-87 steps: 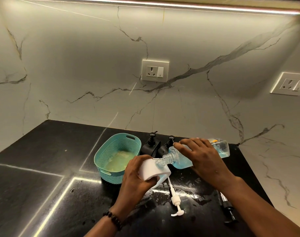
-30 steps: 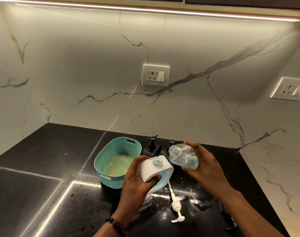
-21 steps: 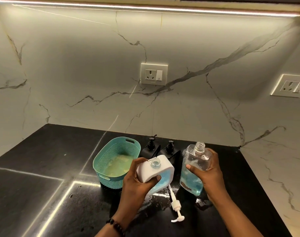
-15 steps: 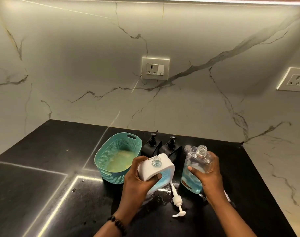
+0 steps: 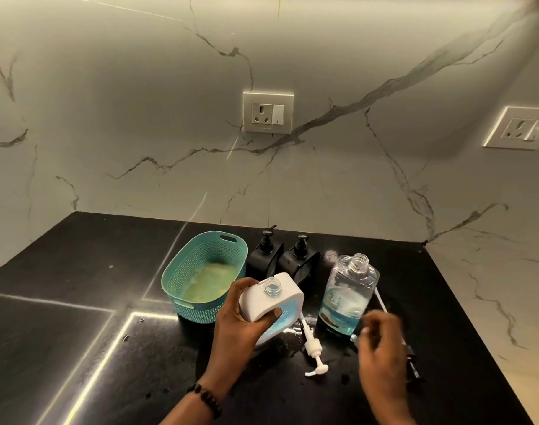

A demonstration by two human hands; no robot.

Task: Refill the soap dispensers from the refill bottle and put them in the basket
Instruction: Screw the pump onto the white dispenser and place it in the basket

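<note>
The left hand (image 5: 242,325) grips the white soap dispenser (image 5: 269,305) above the black tabletop (image 5: 78,286), fingers and thumb curled round its body; the dispenser is tilted, its open neck pointing up and slightly away, and blue liquid shows through its lower side. Just to its right the clear refill bottle (image 5: 348,294) stands upright on the tabletop, long axis vertical, its uncapped mouth facing up and blue soap filling roughly its lower third. The right hand (image 5: 381,342) hovers low in front of the bottle, apart from it; it is blurred, so I cannot tell whether its fingers are loose or pinching something. A white pump head (image 5: 311,348) lies flat on the wet tabletop between the hands, its tube pointing toward the dispenser. The teal basket (image 5: 182,271) sits left of the dispenser, holding no dispensers, its floor pale yellowish. Behind, two black dispensers (image 5: 282,257) stand upright side by side, pumps on, near the marble wall (image 5: 139,102).
</note>
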